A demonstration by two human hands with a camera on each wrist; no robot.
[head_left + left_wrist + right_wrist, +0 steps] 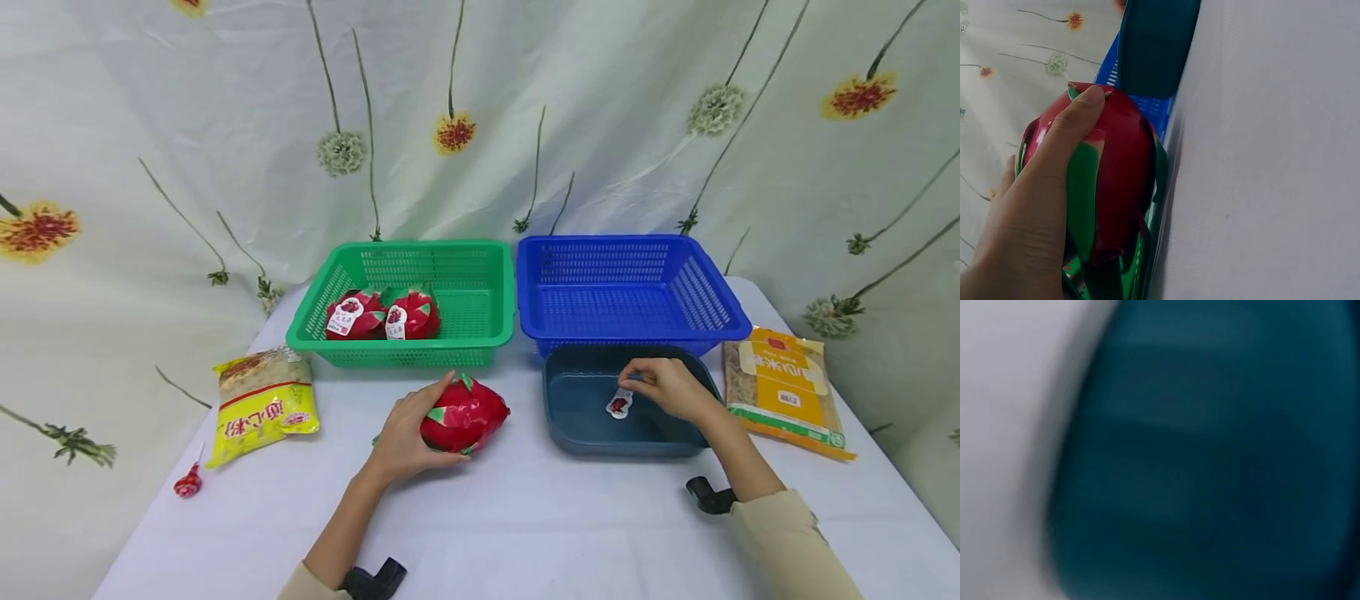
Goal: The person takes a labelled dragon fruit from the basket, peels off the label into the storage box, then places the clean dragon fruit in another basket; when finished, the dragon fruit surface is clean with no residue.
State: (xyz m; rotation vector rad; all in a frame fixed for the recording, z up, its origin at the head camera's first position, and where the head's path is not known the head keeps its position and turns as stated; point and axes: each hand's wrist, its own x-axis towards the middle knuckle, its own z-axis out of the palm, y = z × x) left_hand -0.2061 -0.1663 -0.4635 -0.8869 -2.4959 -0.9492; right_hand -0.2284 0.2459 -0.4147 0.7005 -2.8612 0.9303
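A red dragon fruit (474, 417) with green scales is gripped by my left hand (408, 437) at the middle of the table. In the left wrist view the thumb lies along the glossy dragon fruit (1125, 169); the other fingers are mostly hidden behind it. My right hand (667, 387) pinches a small white sticker (619, 406) with a dragon fruit picture on it, over the dark teal basin (566, 408). Only the blurred basin (1210, 462) and white cloth show in the right wrist view.
Behind the left hand stands a green basket (465, 343) holding two labelled dragon fruits (362, 315). A blue basket (630, 329) sits behind the basin. Food bags lie at left (266, 404) and right (783, 387). A red lollipop (188, 482) lies near the left edge.
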